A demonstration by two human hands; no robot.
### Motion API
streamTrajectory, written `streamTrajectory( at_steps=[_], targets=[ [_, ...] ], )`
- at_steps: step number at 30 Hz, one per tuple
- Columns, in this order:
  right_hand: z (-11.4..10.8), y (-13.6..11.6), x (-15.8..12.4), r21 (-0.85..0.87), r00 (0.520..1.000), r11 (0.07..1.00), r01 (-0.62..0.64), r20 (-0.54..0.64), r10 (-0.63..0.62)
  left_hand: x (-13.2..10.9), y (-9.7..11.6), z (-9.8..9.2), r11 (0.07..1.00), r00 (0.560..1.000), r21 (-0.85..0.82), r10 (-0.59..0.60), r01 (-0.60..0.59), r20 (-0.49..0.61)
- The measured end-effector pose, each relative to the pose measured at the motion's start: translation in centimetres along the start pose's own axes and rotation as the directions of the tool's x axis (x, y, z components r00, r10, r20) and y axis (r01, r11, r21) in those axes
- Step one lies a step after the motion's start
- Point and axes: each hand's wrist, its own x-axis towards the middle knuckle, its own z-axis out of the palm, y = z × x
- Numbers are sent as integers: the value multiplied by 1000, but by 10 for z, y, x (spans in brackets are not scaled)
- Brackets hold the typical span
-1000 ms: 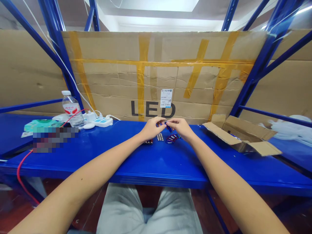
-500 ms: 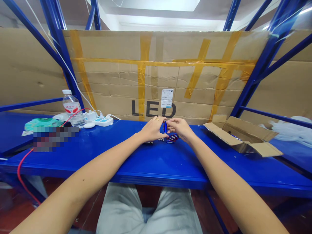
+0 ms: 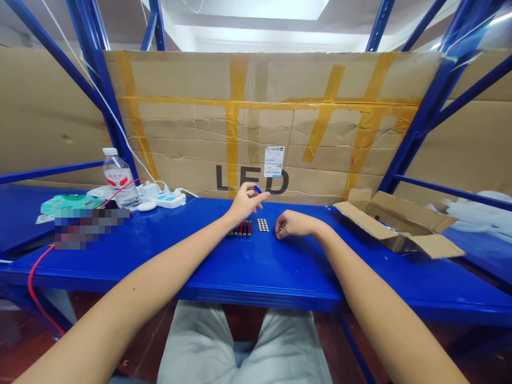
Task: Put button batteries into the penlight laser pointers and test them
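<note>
Pinched between thumb and fingertips, a small blue piece point(image 3: 258, 188) sits in the left hand point(image 3: 245, 201), which is raised off the surface at the far middle of the scene. The right hand point(image 3: 294, 224) is down, curled with its knuckles up and fingertips on the shelf. Whether it grips anything I cannot tell, since its fingers hide what lies beneath.

A taped cardboard sheet point(image 3: 320, 133) marked LED closes the far side. The blue shelf point(image 3: 260, 266) runs left to right in front of it. An open carton point(image 3: 400, 224) lies at the right. A water bottle point(image 3: 117, 178) and a white power strip point(image 3: 168, 199) stand at the far left. Just near of the left hand lies a row of small cylinders point(image 3: 240, 229), and beside it, to the right, a cluster of silver pieces point(image 3: 263, 224).

Half a second ago both hands met on the blue piece in mid-air. Now they have parted: the left alone keeps it, and the right has dropped to where the loose coloured pieces lay. By my reading, the two-handed work on this piece is over.
</note>
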Motion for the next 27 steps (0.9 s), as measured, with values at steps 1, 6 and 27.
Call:
streamTrajectory(
  at_steps=[1,6,27],
  targets=[
    [1,0,1,-19,1000,1000,2,-8,-2,-1,2,1,997,999,-62,-45,45,2],
    [3,1,1,-46,1000,999,6,27,-4,-2,15,-1,833,958,-472,-255,287,132],
    [-18,9,-20,757,976,615,220,-177,-130,-13,16,6,906,911,317,147,-280,385]
  ],
)
